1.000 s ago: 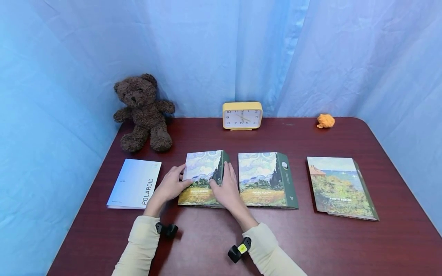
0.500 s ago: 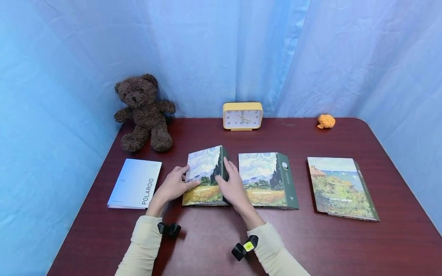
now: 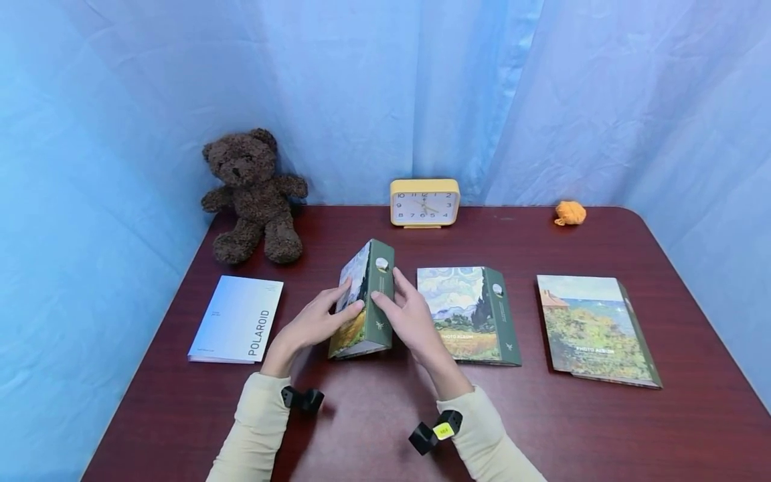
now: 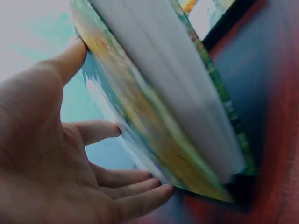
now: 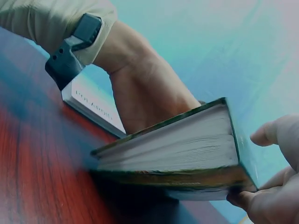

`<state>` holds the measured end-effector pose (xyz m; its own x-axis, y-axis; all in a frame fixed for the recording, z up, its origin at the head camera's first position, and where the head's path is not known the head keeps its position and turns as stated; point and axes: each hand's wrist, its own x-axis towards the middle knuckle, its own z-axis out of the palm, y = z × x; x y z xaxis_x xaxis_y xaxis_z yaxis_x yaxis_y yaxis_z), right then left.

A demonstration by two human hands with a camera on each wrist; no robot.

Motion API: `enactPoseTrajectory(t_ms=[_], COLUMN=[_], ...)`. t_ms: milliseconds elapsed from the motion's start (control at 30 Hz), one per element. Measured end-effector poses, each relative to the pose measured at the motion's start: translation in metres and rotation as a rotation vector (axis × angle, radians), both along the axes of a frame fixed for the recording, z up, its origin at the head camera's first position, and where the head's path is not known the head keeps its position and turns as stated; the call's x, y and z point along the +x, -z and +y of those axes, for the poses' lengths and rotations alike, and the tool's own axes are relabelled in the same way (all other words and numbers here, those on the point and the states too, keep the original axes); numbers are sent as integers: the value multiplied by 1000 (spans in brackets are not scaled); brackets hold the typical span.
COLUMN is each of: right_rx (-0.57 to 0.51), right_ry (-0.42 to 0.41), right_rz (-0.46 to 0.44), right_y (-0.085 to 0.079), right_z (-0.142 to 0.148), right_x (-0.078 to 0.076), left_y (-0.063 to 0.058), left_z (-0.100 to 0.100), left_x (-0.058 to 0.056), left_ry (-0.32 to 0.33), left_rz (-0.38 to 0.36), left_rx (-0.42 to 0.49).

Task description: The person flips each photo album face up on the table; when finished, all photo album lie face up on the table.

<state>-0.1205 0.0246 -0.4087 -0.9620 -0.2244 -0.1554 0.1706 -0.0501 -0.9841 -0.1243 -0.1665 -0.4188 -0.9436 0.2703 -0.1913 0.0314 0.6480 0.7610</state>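
In the head view a thick photo album (image 3: 381, 321) with a landscape painting on its cover stands tilted up, its dark green spine raised toward the right. My left hand (image 3: 310, 325) touches the painted front cover; the left wrist view shows its fingers (image 4: 100, 130) fairly straight against that cover. My right hand (image 3: 415, 321) holds the album at the spine, thumb on the spine. In the right wrist view, fingertips (image 5: 243, 198) curl at the back cover's edge beside the white page block (image 5: 173, 151). A matching album (image 3: 458, 308) lies flat, partly behind my right hand.
A blue-white Polaroid album (image 3: 235, 321) lies at left, and a seaside-painting album (image 3: 593, 328) at right. Along the back are a brown teddy bear (image 3: 249, 197), a yellow clock (image 3: 424, 203) and an orange yarn ball (image 3: 569, 213). Blue curtains (image 3: 337, 100) surround the table (image 3: 373, 428).
The album has been tipped up from lying nearly flat, its spine lifting and turning into view. Both hands have shifted with it, the left one moving rightward.
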Motion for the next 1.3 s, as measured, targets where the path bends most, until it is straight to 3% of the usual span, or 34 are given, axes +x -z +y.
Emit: enactPoseTrajectory(t_ms=[133,367,567,767,1000,1300], right_rx=[-68,-139,-149,-125,-82,150], right_ry=[18,33,-26,-82,-188,-228], right_rz=[36,59,64,63,101,213], right_y=[-3,-6,0,8,20,38], right_z=[0,-5,-14,-21,-30,-44], right_x=[-1,-1,-4,-6,-10,-4], left_y=[-9,-19,-23,-28,-33,-37], left_z=[0,-8,-19,-30,-38,-50], left_x=[-2,-3,-1,1,4,7], left_ry=[-7,0,-13,-21,-38,-100], left_rz=[-22,-46,-33,-35,29,49], left_rx=[56,448,534,507,345,199])
